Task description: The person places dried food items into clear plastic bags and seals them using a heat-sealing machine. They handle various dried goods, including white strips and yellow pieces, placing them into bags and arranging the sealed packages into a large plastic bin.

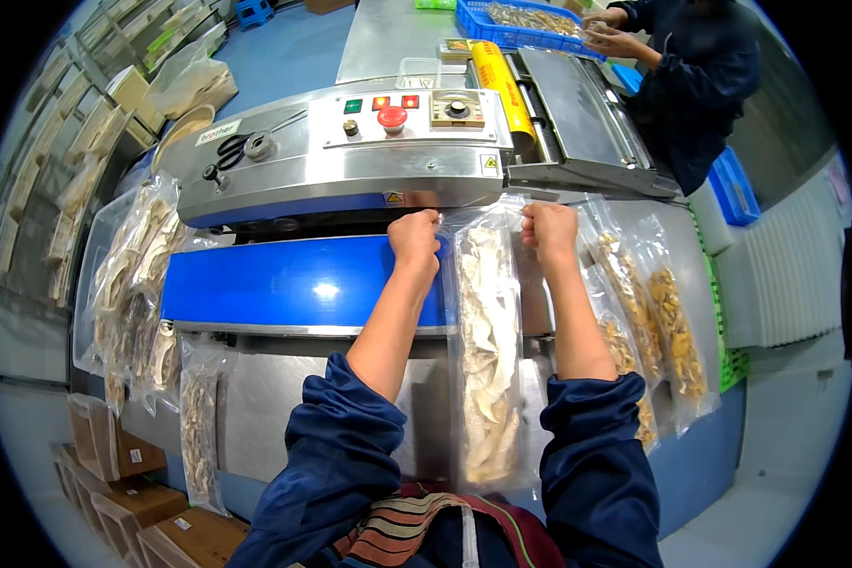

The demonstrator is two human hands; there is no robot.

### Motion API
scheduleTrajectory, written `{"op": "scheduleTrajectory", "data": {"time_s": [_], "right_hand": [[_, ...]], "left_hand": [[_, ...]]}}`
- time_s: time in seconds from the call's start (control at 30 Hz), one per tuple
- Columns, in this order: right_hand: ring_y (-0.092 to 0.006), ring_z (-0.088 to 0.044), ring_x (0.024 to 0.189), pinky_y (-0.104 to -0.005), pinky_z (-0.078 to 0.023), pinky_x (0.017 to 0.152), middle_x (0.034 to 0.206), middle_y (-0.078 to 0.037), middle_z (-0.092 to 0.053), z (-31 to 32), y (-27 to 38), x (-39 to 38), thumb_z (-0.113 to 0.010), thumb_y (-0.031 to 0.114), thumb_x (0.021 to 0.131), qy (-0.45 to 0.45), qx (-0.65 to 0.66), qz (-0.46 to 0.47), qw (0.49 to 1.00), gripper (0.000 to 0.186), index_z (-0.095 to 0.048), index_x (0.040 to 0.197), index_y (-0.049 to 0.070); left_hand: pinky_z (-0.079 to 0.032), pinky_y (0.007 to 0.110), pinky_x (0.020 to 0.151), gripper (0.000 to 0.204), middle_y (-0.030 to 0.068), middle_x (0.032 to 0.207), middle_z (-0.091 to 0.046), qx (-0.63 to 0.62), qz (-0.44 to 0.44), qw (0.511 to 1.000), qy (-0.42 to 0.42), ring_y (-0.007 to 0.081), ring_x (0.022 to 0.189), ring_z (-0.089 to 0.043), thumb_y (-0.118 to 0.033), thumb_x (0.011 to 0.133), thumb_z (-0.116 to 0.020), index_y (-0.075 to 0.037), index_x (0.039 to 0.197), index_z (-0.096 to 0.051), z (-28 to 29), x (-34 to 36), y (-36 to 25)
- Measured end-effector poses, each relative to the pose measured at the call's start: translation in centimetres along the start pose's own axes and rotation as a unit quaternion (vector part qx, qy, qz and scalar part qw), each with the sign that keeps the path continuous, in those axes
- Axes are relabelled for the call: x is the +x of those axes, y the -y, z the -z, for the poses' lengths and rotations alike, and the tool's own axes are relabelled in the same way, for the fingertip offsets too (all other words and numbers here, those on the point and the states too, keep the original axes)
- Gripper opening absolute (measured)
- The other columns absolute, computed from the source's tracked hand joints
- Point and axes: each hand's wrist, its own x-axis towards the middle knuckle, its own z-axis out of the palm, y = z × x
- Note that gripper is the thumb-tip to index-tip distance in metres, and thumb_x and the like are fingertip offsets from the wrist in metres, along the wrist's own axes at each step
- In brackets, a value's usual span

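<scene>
A long clear plastic bag [488, 350] filled with pale dried slices hangs lengthwise between my forearms, its top edge at the front of the sealing machine [341, 175]. My left hand [415, 241] is closed on the bag's upper left corner, above the right end of the blue conveyor belt [275, 282]. On the upper right corner, my right hand [549, 229] pinches the plastic with its fingers closed. The top of the bag is stretched between both hands. Beside my right forearm lie several bags of yellowish dried pieces [670, 322].
Bags of pale slices [133, 270] pile up left of the belt, near another narrow bag [201, 426]. Cardboard boxes [194, 535] stand at lower left. Across the table, a person [696, 76] handles something by a blue basket [525, 36]. Scissors [234, 150] rest on the machine.
</scene>
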Motion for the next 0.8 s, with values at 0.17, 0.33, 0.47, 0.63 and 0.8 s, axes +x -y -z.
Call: {"op": "scheduleTrajectory", "data": {"time_s": [0.17, 0.33, 0.47, 0.63, 0.8], "right_hand": [[-0.0141, -0.051, 0.038, -0.0254, -0.042, 0.034, 0.055, -0.009, -0.057, -2.3, -0.7, -0.5, -0.056, 0.006, 0.07, 0.016, -0.035, 0.015, 0.999, 0.014, -0.059, 0.061, -0.003], [-0.0141, -0.054, 0.047, -0.0246, -0.045, 0.041, 0.061, -0.008, -0.058, -3.6, -1.2, -1.6, -0.056, 0.009, 0.076, 0.038, -0.029, 0.021, 0.999, 0.014, -0.062, 0.071, -0.002], [-0.011, -0.057, 0.067, -0.0235, -0.049, 0.057, 0.075, -0.007, -0.06, -0.9, -1.3, -2.2, -0.055, 0.018, 0.081, 0.098, -0.035, 0.092, 0.99, 0.019, -0.061, 0.083, -0.001], [-0.0061, -0.047, 0.064, -0.0196, -0.04, 0.062, 0.068, 0.002, -0.051, 5.9, -0.3, -12.0, -0.054, 0.022, 0.087, 0.015, -0.041, 0.167, 0.985, 0.018, -0.058, 0.084, 0.004], [-0.0072, -0.043, 0.054, -0.0199, -0.033, 0.05, 0.061, 0.0, -0.048, 12.7, -7.1, -19.4, -0.052, 0.017, 0.087, 0.036, -0.126, 0.146, 0.98, 0.018, -0.055, 0.075, 0.004]], "left_hand": [[-0.02, 0.019, 0.036, 0.013, -0.0005, 0.061, -0.043, -0.02, 0.031, 0.997, 0.063, 0.0033, 0.042, -0.031, -0.011, 0.078, -0.062, -0.004, 0.073, -0.054, 4.8, -1.0, -2.2], [-0.023, 0.018, 0.038, 0.009, -0.0033, 0.064, -0.046, 0.049, -0.06, 0.997, 0.013, 0.0012, 0.047, -0.033, -0.011, 0.08, -0.061, -0.002, 0.084, -0.06, 13.9, -6.3, -3.7], [-0.032, 0.017, 0.045, 0.012, -0.0024, 0.073, -0.054, 0.151, -0.152, 0.973, -0.088, 0.0008, 0.058, -0.043, -0.007, 0.082, -0.058, 0.001, 0.09, -0.061, 24.2, -10.7, -2.6], [-0.042, 0.021, 0.061, 0.016, 0.0023, 0.08, -0.058, 0.28, -0.226, 0.904, -0.233, 0.0063, 0.068, -0.051, -0.007, 0.079, -0.061, 0.004, 0.09, -0.059, 38.2, -16.5, -2.4], [-0.037, 0.037, 0.089, 0.078, 0.0199, 0.115, -0.045, 0.641, -0.248, 0.626, -0.369, 0.0286, 0.106, -0.044, -0.035, 0.061, -0.074, 0.004, 0.121, -0.041, 50.1, -18.7, -3.9]]}}
